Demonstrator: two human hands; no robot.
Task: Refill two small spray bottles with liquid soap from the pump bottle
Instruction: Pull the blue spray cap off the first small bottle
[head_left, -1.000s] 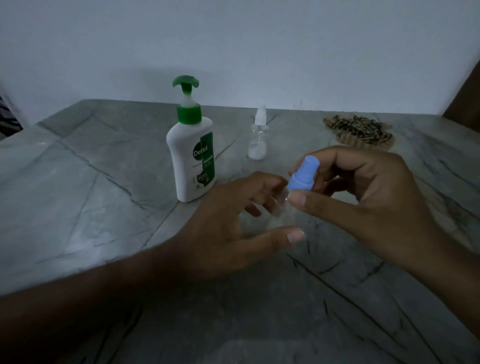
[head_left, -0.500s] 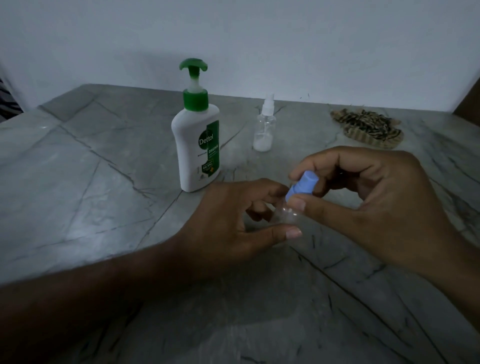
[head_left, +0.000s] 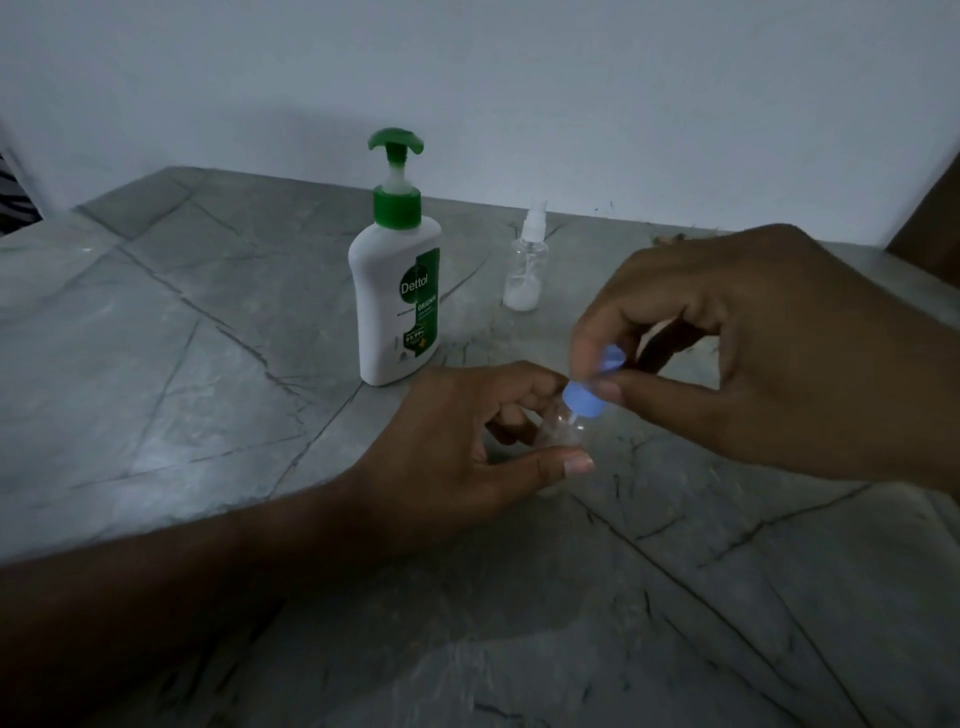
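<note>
On the grey, veined tabletop, just in front of me, my left hand curls round a small clear spray bottle — thumb on the near side, fingers on the far side, the bottle standing upright between them. The body of it is so transparent in this dim light that I can barely make out its outline, and I cannot tell how much is inside.

My right hand comes in from above and to the right, pinching the bottle's blue spray cap between thumb and forefinger. The cap sits tilted at the bottle's neck, with a thin white tube showing beneath it and running down into the bottle; whether the cap is seated on the thread or just lifted off it I cannot say. The other fingers of this hand are curled loosely above.

Behind my left hand, a little further back, stands the pump bottle — white body, green collar and green pump head, a green label with "Dettol" on it. It is upright and neither hand touches it. To its right, near but apart from it, stands the second small spray bottle, clear, with a white spray top on and a shallow layer of something white at the bottom.

A pale wall rises behind the tabletop. My left forearm lies across the near edge of the view.
</note>
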